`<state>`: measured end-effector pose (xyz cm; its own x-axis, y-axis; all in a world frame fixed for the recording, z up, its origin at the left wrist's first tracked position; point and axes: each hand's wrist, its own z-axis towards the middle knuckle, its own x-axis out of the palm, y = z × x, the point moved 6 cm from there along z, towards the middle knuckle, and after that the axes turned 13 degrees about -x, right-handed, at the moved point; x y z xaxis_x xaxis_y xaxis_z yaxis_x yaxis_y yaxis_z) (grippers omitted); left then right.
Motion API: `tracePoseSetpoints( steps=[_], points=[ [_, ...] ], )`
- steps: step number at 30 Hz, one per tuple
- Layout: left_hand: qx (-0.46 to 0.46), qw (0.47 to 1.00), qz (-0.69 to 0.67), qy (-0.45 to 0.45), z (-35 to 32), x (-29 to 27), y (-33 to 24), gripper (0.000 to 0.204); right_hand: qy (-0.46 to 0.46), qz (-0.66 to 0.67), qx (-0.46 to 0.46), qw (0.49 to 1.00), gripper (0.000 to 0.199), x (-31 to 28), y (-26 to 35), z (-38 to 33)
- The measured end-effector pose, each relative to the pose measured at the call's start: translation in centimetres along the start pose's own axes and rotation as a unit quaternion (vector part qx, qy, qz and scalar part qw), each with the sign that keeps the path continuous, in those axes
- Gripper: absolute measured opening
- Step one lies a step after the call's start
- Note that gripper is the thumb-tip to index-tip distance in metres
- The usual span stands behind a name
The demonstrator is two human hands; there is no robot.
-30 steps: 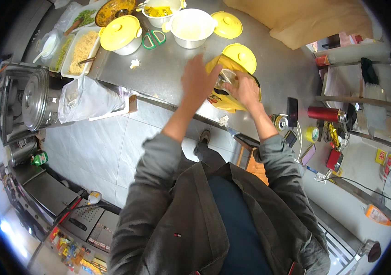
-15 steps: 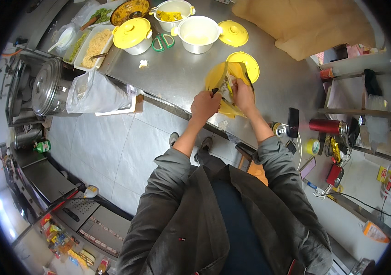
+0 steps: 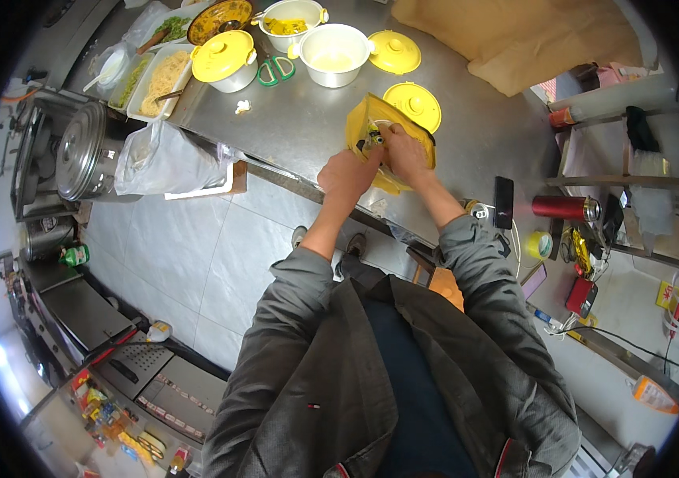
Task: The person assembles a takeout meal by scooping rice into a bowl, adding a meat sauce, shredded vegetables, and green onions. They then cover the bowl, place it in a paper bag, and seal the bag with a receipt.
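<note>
A yellow bag [image 3: 361,119] with a dark edge stands over the near edge of the steel counter, its mouth gaping toward me. My left hand [image 3: 349,172] is closed on the bag's near left side. At the mouth, my right hand [image 3: 408,153] has its fingers bent inward and closed; what they grip is hidden. Between the two hands shows a small dark, round-ended piece [image 3: 375,138], too small to name. Just beyond the bag lies a yellow lid [image 3: 414,106], and another yellow lid [image 3: 395,52] is farther back.
Behind are an open white pot [image 3: 331,49], a pot with yellow food [image 3: 285,26], a yellow-lidded pot [image 3: 223,57] and green-handled scissors [image 3: 276,71]. Food trays [image 3: 166,80] stand left. To the right are a can [image 3: 476,210], a phone [image 3: 503,202] and a red flask [image 3: 565,208].
The bag has been tilted and drawn slightly left, with its mouth turned more toward me. My right hand has come closer to my left, and the small dark piece now shows between them.
</note>
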<state>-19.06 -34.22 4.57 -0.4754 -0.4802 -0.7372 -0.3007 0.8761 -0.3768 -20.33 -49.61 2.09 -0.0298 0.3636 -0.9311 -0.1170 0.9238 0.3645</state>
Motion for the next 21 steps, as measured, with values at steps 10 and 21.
tracePoseSetpoints(
  steps=[10,21],
  points=[
    [0.004,0.996,-0.087,-0.025,2.4,1.5,1.0,0.041,0.007,0.011,0.0,1.0,0.053,2.1,-1.3,1.2],
    [0.191,0.948,-0.242,-0.083,1.8,3.1,-2.5,0.028,0.016,-0.054,0.217,0.975,0.05,-6.5,-4.9,-0.6]
  ],
)
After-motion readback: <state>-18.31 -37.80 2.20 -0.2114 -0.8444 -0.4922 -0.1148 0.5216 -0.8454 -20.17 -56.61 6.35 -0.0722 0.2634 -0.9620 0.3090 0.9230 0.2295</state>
